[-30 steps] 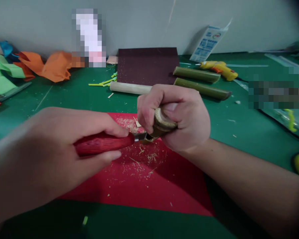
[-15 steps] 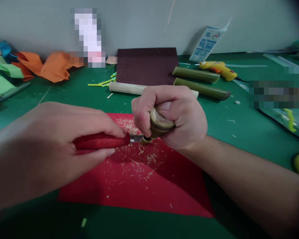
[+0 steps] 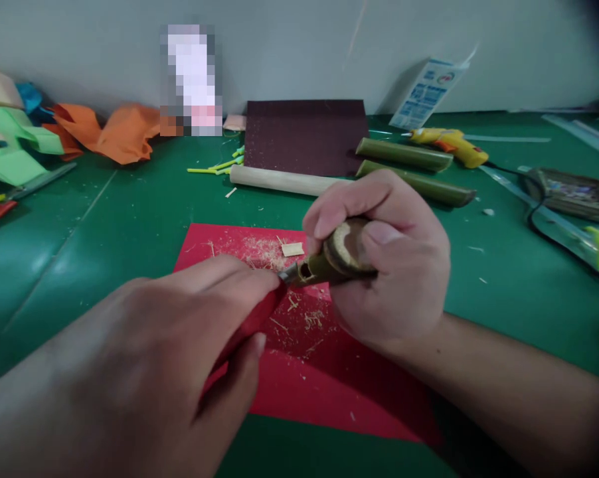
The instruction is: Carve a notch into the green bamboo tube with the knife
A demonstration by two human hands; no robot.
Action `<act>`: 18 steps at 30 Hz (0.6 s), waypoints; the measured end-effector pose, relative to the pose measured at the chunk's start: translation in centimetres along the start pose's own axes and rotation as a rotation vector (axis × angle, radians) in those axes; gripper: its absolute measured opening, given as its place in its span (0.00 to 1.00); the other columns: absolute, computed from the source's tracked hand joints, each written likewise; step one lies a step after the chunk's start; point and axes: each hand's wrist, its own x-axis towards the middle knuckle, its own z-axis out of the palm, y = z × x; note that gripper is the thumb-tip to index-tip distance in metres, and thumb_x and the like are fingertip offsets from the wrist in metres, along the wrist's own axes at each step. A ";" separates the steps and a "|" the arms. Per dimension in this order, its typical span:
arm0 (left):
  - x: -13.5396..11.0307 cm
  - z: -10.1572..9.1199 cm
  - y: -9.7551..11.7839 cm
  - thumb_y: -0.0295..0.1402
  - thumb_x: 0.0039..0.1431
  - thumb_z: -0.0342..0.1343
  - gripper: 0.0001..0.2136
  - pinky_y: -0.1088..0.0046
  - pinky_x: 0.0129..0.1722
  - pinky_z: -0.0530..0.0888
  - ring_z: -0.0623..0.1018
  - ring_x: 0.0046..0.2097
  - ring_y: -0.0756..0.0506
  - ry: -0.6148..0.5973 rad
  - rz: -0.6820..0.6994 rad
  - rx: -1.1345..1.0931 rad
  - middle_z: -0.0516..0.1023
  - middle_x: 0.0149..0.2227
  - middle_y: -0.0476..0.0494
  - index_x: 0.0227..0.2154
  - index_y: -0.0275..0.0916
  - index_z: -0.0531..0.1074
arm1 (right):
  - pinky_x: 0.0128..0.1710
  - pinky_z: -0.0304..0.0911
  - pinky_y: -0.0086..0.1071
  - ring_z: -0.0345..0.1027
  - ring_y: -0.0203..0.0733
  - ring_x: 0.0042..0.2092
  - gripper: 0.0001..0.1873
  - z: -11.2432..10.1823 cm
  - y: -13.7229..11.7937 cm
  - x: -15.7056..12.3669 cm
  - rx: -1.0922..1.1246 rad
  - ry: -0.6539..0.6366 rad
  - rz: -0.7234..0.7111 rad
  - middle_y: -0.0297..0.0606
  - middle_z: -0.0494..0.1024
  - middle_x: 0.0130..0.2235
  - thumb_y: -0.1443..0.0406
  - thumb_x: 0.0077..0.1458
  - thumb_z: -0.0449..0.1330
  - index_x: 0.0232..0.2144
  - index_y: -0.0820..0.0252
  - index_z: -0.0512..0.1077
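Note:
My left hand (image 3: 145, 358) is closed around the red handle (image 3: 252, 318) of a carving knife. The short metal blade (image 3: 288, 273) touches the narrow tip of a bamboo piece (image 3: 322, 269), next to a small dark hole cut in it. That bamboo is clenched in my right hand (image 3: 404, 285), whose thumb presses against its round, pale cut end (image 3: 348, 240). Below both hands lies a red sheet (image 3: 289, 392) scattered with shavings and fine dust. A flat pale bamboo chip (image 3: 293, 249) rests on the sheet behind the knife tip.
Behind are a pale stick (image 3: 279, 180), a dark maroon sheet (image 3: 304, 136) and two split green bamboo pieces (image 3: 404, 154). A yellow glue gun (image 3: 451, 146) with a black cord lies at the back right. Crumpled orange material (image 3: 125, 133) and light green pieces (image 3: 10, 159) occupy the left.
My left hand has lowered and turned, so the knife now slants up to the right. The bamboo has tilted and shifted right, showing its hole. The pale chip is now visible.

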 end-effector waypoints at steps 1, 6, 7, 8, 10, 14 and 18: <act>0.0 0.2 0.1 0.30 0.57 0.54 0.22 0.68 0.42 0.80 0.81 0.45 0.42 0.005 0.019 0.038 0.78 0.52 0.47 0.55 0.48 0.67 | 0.22 0.54 0.32 0.59 0.38 0.24 0.08 0.0 0.1 -0.1 -0.006 0.012 -0.011 0.31 0.63 0.21 0.69 0.52 0.51 0.26 0.54 0.68; 0.0 0.6 0.4 0.33 0.58 0.52 0.20 0.70 0.31 0.80 0.82 0.40 0.42 0.088 0.081 0.144 0.80 0.49 0.45 0.54 0.46 0.67 | 0.26 0.57 0.34 0.61 0.39 0.27 0.09 0.0 0.6 -0.2 -0.035 0.032 -0.063 0.34 0.66 0.25 0.68 0.54 0.50 0.27 0.54 0.69; 0.0 0.7 0.4 0.33 0.58 0.52 0.19 0.70 0.28 0.79 0.82 0.39 0.42 0.106 0.091 0.157 0.80 0.49 0.45 0.53 0.45 0.67 | 0.26 0.58 0.34 0.61 0.39 0.27 0.09 0.1 0.7 -0.2 -0.049 0.035 -0.074 0.34 0.66 0.26 0.67 0.55 0.51 0.27 0.53 0.69; 0.0 0.8 0.5 0.34 0.58 0.52 0.18 0.70 0.26 0.79 0.82 0.39 0.42 0.115 0.097 0.173 0.80 0.49 0.45 0.53 0.44 0.68 | 0.27 0.59 0.34 0.61 0.39 0.27 0.09 0.1 0.7 -0.2 -0.061 0.043 -0.086 0.34 0.67 0.26 0.67 0.56 0.51 0.28 0.53 0.69; -0.1 1.0 0.7 0.34 0.59 0.51 0.18 0.71 0.23 0.77 0.82 0.38 0.43 0.123 0.105 0.200 0.80 0.49 0.45 0.52 0.43 0.69 | 0.27 0.60 0.35 0.62 0.39 0.28 0.09 0.3 0.8 -0.2 -0.087 0.077 -0.107 0.35 0.67 0.27 0.66 0.58 0.51 0.28 0.53 0.70; 0.1 1.4 1.2 0.35 0.60 0.48 0.17 0.70 0.20 0.75 0.82 0.31 0.44 0.124 0.071 0.271 0.81 0.48 0.44 0.51 0.42 0.71 | 0.27 0.60 0.35 0.63 0.40 0.29 0.09 0.5 0.9 -0.2 -0.157 0.110 -0.120 0.36 0.68 0.28 0.64 0.58 0.53 0.27 0.53 0.70; 0.7 1.4 1.6 0.32 0.57 0.48 0.17 0.69 0.16 0.69 0.77 0.22 0.46 0.035 0.008 0.338 0.82 0.45 0.42 0.47 0.42 0.74 | 0.26 0.60 0.32 0.65 0.40 0.31 0.11 0.7 0.9 0.0 -0.102 0.131 -0.105 0.35 0.66 0.25 0.68 0.57 0.53 0.24 0.55 0.69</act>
